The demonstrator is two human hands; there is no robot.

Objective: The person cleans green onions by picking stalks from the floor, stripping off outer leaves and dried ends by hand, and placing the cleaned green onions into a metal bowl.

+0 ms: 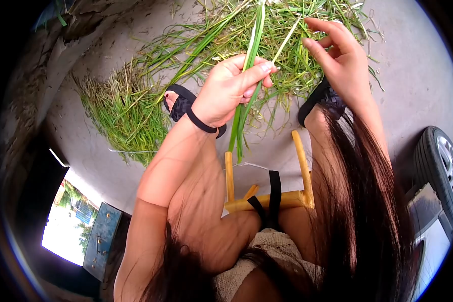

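Observation:
My left hand (232, 88) is closed around a few long green grass blades (256, 40), which run up past the fingers and hang down below them. A thin pale stalk (287, 41) slants up and right from its thumb tip. My right hand (341, 58) is raised to the right, thumb and index finger apart, close to the stalk's upper end; I see nothing held in it. Under both hands, a loose spread of cut grass (196, 48) covers the floor.
A denser grass bundle (123, 108) lies left of my left sandal (180, 100). Between my legs stands a yellow wooden frame (272, 201) with black straps. A car wheel (443, 161) is at right, a blue metal box or cabinet (101, 239) at lower left. Long hair hangs over my right leg.

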